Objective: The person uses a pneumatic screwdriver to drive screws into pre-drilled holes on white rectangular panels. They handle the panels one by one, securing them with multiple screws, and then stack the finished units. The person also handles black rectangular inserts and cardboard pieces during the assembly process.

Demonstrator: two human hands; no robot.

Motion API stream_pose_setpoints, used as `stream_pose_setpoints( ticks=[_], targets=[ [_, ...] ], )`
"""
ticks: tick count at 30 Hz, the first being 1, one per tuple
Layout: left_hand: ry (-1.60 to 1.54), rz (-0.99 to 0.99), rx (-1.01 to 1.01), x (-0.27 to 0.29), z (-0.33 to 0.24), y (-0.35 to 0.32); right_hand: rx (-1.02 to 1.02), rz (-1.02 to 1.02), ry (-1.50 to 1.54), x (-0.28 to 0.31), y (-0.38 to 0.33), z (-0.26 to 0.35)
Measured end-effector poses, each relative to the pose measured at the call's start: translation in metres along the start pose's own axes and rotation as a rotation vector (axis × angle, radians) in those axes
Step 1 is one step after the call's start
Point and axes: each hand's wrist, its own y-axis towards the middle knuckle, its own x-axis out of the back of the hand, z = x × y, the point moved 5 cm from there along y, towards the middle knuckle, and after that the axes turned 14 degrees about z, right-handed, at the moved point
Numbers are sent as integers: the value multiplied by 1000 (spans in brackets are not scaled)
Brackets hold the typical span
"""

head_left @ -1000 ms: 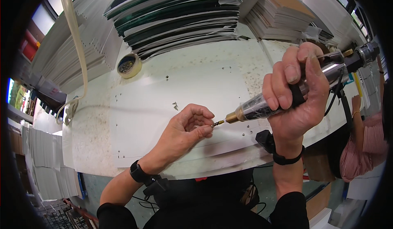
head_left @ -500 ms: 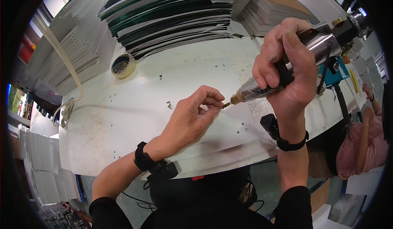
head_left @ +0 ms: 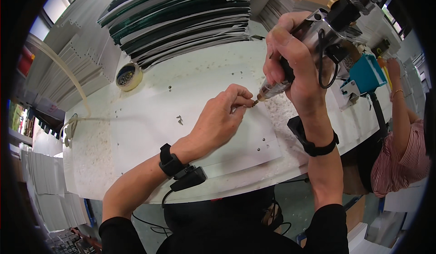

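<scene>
My right hand grips a metal power screwdriver, tilted so its tip points down-left. My left hand rests on a white panel and pinches a small screw against the driver's tip. Two loose screws lie on the panel to the left of that hand. The panel has several small holes.
A roll of tape holding screws sits at the panel's back left. Stacked dark-edged panels lie behind. A pale hose curves on the left. Another person in a striped top works at the right by a teal tool.
My right hand has tipped the screwdriver more upright and drawn it leftward. My left hand has moved toward the tip and holds the screw against it.
</scene>
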Motion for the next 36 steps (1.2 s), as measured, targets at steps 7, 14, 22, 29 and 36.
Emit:
stream_pose_setpoints(
  ticks=[7, 14, 22, 29, 36],
  targets=[
    [10, 9, -8, 1, -1, -1, -40, 41, -8, -2, 0, -6],
    [97, -32, -42, -1, 2, -5, -97, 84, -26, -6, 0, -13],
    [66, -19, -76, -4, 6, -4, -181, 220, 85, -5, 2, -26],
    [54, -23, -113, -3, 9, -9, -229, 259, 100, -20, 1, -25],
    [494, -216, -63, 49, -9, -85, 78, 300, 8, -12, -4, 13]
  ],
)
